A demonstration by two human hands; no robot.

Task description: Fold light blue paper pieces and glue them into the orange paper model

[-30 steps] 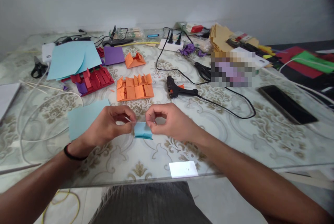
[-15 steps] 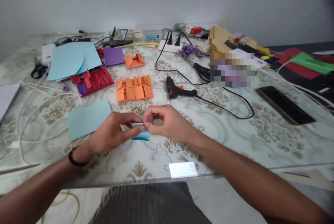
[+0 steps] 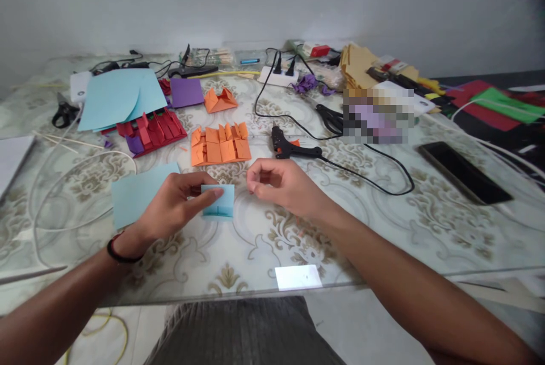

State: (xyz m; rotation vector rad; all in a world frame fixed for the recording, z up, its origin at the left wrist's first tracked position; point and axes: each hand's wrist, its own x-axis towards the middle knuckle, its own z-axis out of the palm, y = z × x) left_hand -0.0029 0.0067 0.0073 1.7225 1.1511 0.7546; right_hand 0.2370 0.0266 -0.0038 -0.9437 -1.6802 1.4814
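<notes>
Between the thumb and fingers of my left hand point(image 3: 183, 200) is a small folded piece of light blue paper point(image 3: 225, 204), with a crease and a fold along its lower edge. My right hand point(image 3: 275, 183) hovers just to the right of the paper, apart from it, its fingers curled in and thumb close to them, nothing visible in the grip. Under and beyond my left wrist lies a flat light blue sheet point(image 3: 136, 192). Past my hands stands a folded orange paper piece point(image 3: 220, 146) with several raised flaps.
A black glue gun point(image 3: 293, 146) lies beyond my right hand, its cord running right toward a phone point(image 3: 462, 172). Red folded paper point(image 3: 157, 132), blue sheets point(image 3: 114, 95) and a purple square point(image 3: 186, 92) sit at back left. A power strip point(image 3: 279, 75) stands near the wall.
Both hands were pinching the folded blue paper. My right hand has let go and moved right; my left hand now holds it alone, turned more toward me.
</notes>
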